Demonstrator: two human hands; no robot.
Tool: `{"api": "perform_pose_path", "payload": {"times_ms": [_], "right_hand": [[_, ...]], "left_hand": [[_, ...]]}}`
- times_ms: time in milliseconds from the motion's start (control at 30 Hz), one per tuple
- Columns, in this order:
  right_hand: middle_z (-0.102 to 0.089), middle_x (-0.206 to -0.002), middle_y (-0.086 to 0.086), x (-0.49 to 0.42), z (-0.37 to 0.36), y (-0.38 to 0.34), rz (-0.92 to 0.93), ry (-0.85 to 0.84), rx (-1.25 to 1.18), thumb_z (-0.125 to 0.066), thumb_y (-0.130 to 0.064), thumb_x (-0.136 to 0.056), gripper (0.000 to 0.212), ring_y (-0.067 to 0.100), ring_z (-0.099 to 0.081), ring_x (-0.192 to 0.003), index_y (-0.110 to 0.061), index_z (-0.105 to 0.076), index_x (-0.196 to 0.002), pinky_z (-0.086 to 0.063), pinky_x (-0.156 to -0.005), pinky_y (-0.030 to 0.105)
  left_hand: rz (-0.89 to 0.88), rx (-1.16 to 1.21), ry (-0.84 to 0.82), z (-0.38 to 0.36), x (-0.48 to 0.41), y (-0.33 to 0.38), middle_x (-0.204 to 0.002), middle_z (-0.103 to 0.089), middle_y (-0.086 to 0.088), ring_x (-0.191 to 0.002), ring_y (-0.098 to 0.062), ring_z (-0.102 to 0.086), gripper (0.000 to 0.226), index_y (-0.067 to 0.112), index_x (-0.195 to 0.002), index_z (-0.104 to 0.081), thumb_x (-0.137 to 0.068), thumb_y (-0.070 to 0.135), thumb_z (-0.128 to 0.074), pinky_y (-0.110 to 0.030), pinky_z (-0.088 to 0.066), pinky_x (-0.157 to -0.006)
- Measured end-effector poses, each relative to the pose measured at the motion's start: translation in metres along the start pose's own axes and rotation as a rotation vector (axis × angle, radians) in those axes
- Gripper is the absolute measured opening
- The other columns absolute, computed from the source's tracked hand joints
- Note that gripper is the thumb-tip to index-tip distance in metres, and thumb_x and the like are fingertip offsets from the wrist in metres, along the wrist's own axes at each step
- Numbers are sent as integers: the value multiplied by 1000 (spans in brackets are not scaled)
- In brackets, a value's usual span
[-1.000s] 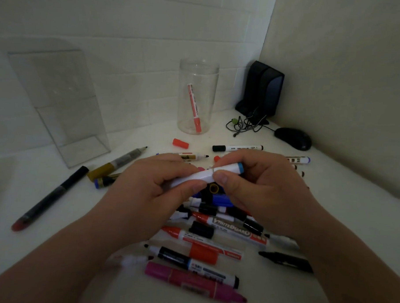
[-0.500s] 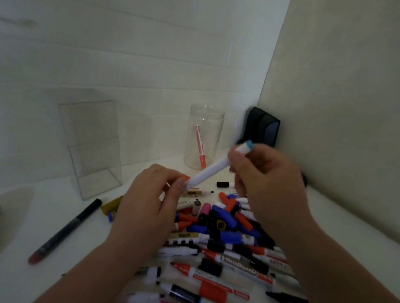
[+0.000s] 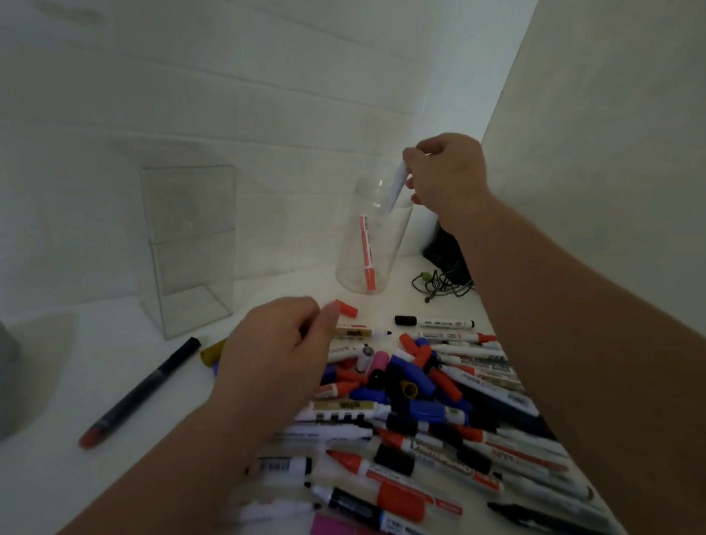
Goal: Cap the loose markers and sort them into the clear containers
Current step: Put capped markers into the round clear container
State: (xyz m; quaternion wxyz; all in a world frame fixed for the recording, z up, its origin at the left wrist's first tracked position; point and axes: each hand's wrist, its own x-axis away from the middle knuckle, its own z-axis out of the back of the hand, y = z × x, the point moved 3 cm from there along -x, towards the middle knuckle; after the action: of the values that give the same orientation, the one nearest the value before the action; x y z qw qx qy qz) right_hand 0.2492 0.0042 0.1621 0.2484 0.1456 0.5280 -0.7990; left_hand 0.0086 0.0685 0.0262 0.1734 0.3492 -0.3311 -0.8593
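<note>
The fingers [image 3: 413, 156] of your right hand [image 3: 448, 176] pinch a white-barrelled marker [image 3: 397, 186] by its upper end. Its lower end dips into the mouth of the round clear plastic jar [image 3: 390, 252] near the tabletop's far right corner. Your left hand [image 3: 276, 355] hovers over the pile, fingers loosely curled, holding nothing.

One red-capped white marker [image 3: 366, 253] stands inside that jar. The square clear plastic box [image 3: 191, 228] to its left shows none that I can make out. So the task looks barely begun. The heap of loose markers and caps [image 3: 414, 391] in red, blue, black and pink along the right edge is left to do, as are a long black pen [image 3: 144, 387] and a loose red cap [image 3: 346, 308] lying apart from it.

Open tabletop [image 3: 97, 337] lies toward the left edge. A wall, a black speaker [image 3: 445, 251] and a tangled cable [image 3: 439, 285] crowd the jar's right side.
</note>
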Motion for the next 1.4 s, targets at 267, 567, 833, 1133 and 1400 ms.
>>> {"api": "perform_pose_path", "payload": {"times_ms": [267, 567, 833, 1133, 1400], "right_hand": [[-73, -78, 0, 93, 40, 17, 38, -259, 177, -69, -27, -92, 14, 5, -67, -56, -14, -71, -95, -56, -51, 19], [-70, -71, -9, 161, 148, 116, -17, -421, 515, -74, -33, -86, 4, 7, -66, -65, -30, -73, -89, -57, -66, 32], [-66, -79, -16, 154, 165, 154, -12, -316, 412, -71, -31, -90, 5, -1, -61, -75, -36, -70, -90, -44, -62, 13], [-63, -89, -19, 156, 155, 155, 40, -526, 453, -76, -36, -84, 16, -1, -59, -84, -37, -68, -99, -40, -67, 15], [-58, -96, -19, 165, 133, 152, 104, -591, 591, -78, -41, -80, 22, -5, -53, -84, -42, -64, -97, -36, -68, 14]], "left_hand": [[56, 114, 49, 2, -1, -3, -58, -52, -2, -59, -18, -50, 29, 14, -68, -57, -94, 23, -48, -40, -43, -56], [-33, 35, -28, -9, 14, 17, -52, -53, -2, -58, -16, -54, 27, 15, -62, -58, -89, 17, -58, -28, -40, -53], [-90, 12, -96, -34, 15, -1, -53, -51, 2, -46, -20, -48, 32, 29, -69, -61, -92, 52, -60, -28, -43, -49], [-7, 45, -91, -26, 16, -3, -53, -54, -2, -49, -31, -55, 50, 27, -73, -64, -84, 75, -55, -37, -52, -56], [-7, -47, -173, -31, 20, 19, -51, -55, 9, -46, -6, -48, 31, 21, -62, -63, -85, 40, -69, -25, -36, -49]]}}
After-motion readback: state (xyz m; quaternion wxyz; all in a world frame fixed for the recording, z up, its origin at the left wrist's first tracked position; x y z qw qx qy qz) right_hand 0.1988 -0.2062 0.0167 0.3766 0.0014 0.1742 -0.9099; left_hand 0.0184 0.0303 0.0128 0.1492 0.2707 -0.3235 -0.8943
